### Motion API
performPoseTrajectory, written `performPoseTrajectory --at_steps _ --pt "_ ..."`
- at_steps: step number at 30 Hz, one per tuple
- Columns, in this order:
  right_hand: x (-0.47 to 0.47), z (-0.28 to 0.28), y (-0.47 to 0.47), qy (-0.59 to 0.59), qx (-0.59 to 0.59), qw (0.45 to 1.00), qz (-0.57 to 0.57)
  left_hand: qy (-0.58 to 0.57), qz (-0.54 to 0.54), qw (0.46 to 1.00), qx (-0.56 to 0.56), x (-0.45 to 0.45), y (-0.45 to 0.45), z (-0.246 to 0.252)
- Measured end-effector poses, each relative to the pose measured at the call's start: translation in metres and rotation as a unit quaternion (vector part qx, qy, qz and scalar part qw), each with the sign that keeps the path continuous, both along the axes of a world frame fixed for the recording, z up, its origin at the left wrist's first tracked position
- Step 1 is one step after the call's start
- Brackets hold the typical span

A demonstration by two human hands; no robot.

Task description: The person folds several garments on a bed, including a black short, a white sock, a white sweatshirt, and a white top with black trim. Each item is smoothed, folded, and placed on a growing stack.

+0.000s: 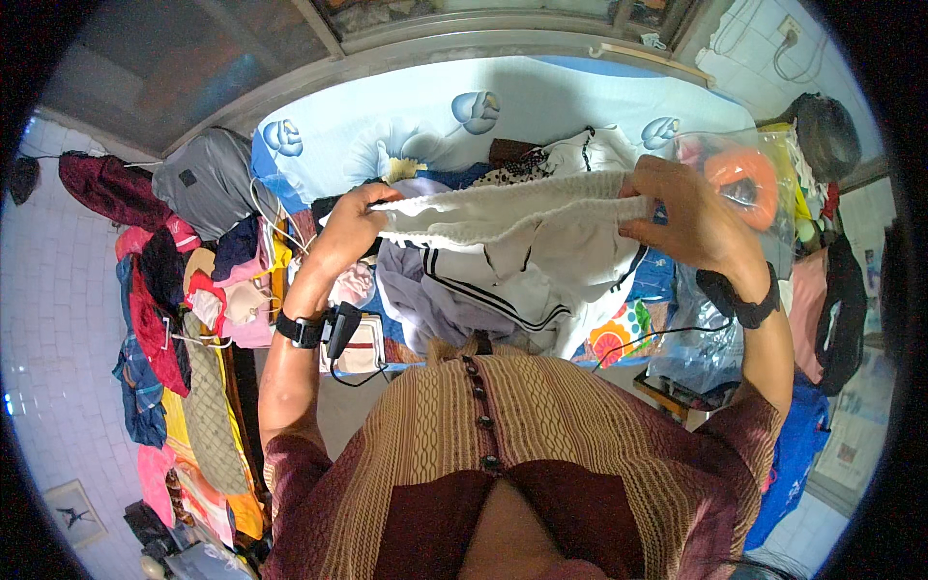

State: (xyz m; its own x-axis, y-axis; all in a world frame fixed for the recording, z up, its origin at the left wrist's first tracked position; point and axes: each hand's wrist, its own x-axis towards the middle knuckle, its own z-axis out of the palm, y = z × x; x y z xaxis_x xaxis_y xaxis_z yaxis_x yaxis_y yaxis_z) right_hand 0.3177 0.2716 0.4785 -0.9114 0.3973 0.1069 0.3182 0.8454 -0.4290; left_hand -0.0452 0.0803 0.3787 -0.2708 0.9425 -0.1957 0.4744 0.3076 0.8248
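Note:
A pair of white shorts [573, 264] with black double stripes along the edge hangs between my hands, its gathered elastic waistband stretched wide. My left hand [349, 226] grips one end of the waistband. At the other end, the fingers of my right hand [678, 217] are closed on the band. Under and beside the shorts lies a crumpled grey-lavender cloth garment [417, 297]. Behind the waistband rest a white garment with a black cord [591, 148] and a dark polka-dot cloth [528, 168].
A blue floral sheet [420, 87] covers the table under the clothes. Right are a clear plastic bag with an orange ring-shaped item [761, 188] and another clear plastic bag [696, 362]. Clothes, including a red garment [156, 319], hang at left. A cable [652, 333] runs from my right wristband.

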Motion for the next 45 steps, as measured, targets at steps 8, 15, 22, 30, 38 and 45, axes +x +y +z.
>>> performPoseTrajectory --at_steps 8,15,22,30,38,45 --pt "-0.006 -0.005 0.006 0.029 0.076 0.996 -0.026 -0.008 -0.083 0.997 0.003 -0.002 -0.002 0.003" --pt "0.006 -0.005 0.001 -0.002 -0.095 0.990 -0.109 -0.014 -0.189 0.980 -0.066 0.005 -0.018 0.013" --pt "0.049 -0.016 -0.047 0.025 -0.245 0.969 -0.034 0.026 -0.312 0.948 -0.059 0.063 -0.081 0.012" --pt "0.058 -0.039 -0.055 -0.081 -0.305 0.947 0.054 -0.037 -0.359 0.931 -0.057 0.063 -0.074 0.020" --pt "0.042 -0.029 -0.048 -0.033 -0.377 0.921 -0.089 0.052 -0.360 0.925 -0.115 0.108 -0.038 0.030" --pt "0.022 -0.033 -0.030 -0.035 -0.345 0.931 -0.118 0.135 -0.418 0.887 -0.145 0.121 -0.015 0.011"
